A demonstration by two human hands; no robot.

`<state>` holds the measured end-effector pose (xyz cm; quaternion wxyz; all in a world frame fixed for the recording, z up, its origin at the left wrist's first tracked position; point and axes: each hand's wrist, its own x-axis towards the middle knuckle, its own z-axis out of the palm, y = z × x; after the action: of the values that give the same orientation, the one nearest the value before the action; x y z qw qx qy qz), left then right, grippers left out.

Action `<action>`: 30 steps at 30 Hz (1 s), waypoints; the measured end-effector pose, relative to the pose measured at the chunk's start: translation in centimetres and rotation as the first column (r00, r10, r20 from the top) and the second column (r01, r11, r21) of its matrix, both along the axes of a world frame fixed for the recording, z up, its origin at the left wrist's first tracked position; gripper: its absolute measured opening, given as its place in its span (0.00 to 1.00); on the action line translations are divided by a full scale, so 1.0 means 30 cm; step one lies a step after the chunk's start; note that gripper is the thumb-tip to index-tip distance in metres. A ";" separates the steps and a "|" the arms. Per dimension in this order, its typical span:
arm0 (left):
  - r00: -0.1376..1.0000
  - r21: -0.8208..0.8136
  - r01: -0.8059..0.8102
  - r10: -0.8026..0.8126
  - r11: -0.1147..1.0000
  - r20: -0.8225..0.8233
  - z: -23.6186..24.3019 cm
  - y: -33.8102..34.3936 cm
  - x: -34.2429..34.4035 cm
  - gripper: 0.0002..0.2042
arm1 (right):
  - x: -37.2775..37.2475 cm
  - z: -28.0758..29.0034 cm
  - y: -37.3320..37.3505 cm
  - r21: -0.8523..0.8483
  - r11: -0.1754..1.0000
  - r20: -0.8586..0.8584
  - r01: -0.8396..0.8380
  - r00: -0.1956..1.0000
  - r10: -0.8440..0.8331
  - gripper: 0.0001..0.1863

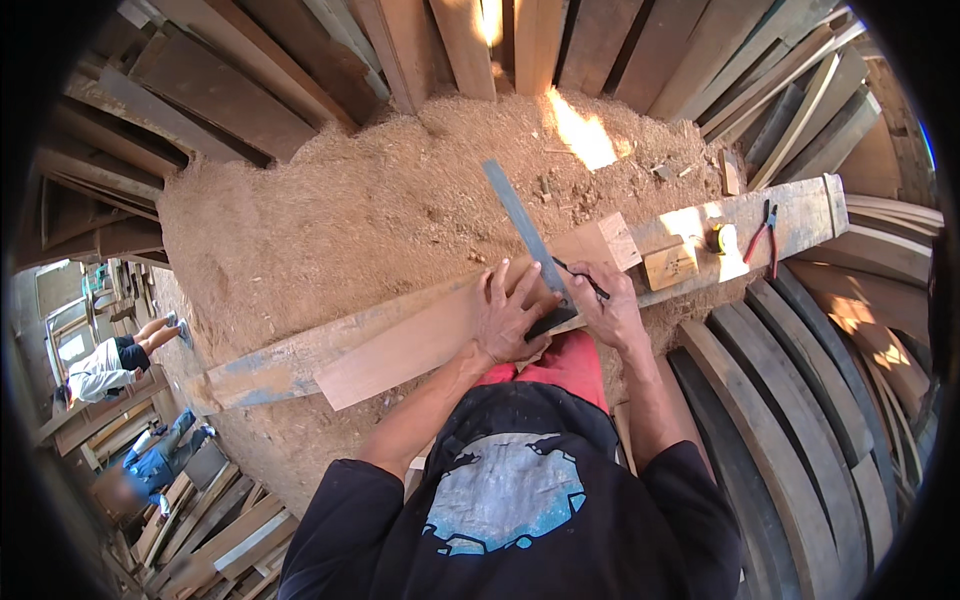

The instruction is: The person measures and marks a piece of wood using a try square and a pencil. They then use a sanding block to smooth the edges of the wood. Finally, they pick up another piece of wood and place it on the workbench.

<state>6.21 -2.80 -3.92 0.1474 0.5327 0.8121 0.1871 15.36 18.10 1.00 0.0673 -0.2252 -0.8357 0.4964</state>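
A smooth planed wooden beam [400, 347] lies on a longer rough plank [270, 372] in front of me. Across the beam rests a try square, its long metal blade [515, 210] pointing away and its dark stock [551, 320] against the near edge. My left hand [512, 318] holds the square against the beam, with fingers spread over the wood and blade and the thumb side at the stock. In my right hand [612, 308] is a slim black pencil [590, 281], pinched between the fingers, its tip close to the blade's right edge.
Right along the plank sit a small wooden block [670, 264], a yellow tape measure [720, 237] and red-handled pliers [765, 240]. Sawdust [330, 230] covers the floor. Boards lean at the far side; curved timbers [780, 430] stack at right. Two people [110, 375] are at far left.
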 end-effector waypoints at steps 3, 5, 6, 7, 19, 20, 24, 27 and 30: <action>1.000 0.008 -0.013 0.013 1.000 0.002 0.008 0.005 0.005 0.36 | 0.066 0.032 0.016 0.027 0.997 -0.020 -0.070 0.997 0.070 0.09; 1.000 0.012 -0.013 0.013 1.000 0.009 0.011 0.006 0.006 0.36 | 0.108 0.050 0.024 0.028 0.994 0.027 -0.102 0.994 0.101 0.08; 1.000 0.011 -0.009 0.009 1.000 0.006 0.011 0.006 0.005 0.36 | 0.124 0.065 0.028 0.017 0.993 0.066 -0.113 0.992 0.112 0.07; 1.000 0.010 -0.004 0.004 1.000 0.003 0.011 0.006 0.004 0.36 | 0.137 0.072 0.030 0.004 0.992 0.104 -0.123 0.987 0.122 0.07; 0.999 0.001 0.029 -0.029 1.000 -0.046 -0.010 -0.003 -0.001 0.37 | 0.210 0.028 -0.027 -0.231 0.902 0.076 0.364 0.931 -0.356 0.13; 0.998 0.003 0.034 -0.034 0.999 -0.050 -0.010 0.000 -0.003 0.37 | 0.206 0.029 -0.026 -0.240 0.891 0.059 0.386 0.922 -0.384 0.12; 0.998 -0.015 0.033 -0.033 0.999 -0.046 0.000 0.006 -0.002 0.36 | 0.180 -0.010 -0.029 -0.248 0.902 0.005 0.352 0.932 -0.362 0.12; 0.998 -0.030 0.028 -0.029 0.999 -0.057 0.003 0.011 0.005 0.35 | 0.114 -0.011 -0.025 -0.217 0.941 0.024 0.259 0.965 -0.261 0.15; 0.997 -0.053 0.030 -0.033 0.998 -0.064 0.011 0.015 0.009 0.35 | 0.028 -0.014 -0.025 -0.248 0.944 -0.017 0.218 0.973 -0.229 0.15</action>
<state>6.48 -2.34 -3.59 0.1378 0.5471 0.8126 0.1460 16.20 17.35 0.57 0.1140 -0.3136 -0.7355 0.5896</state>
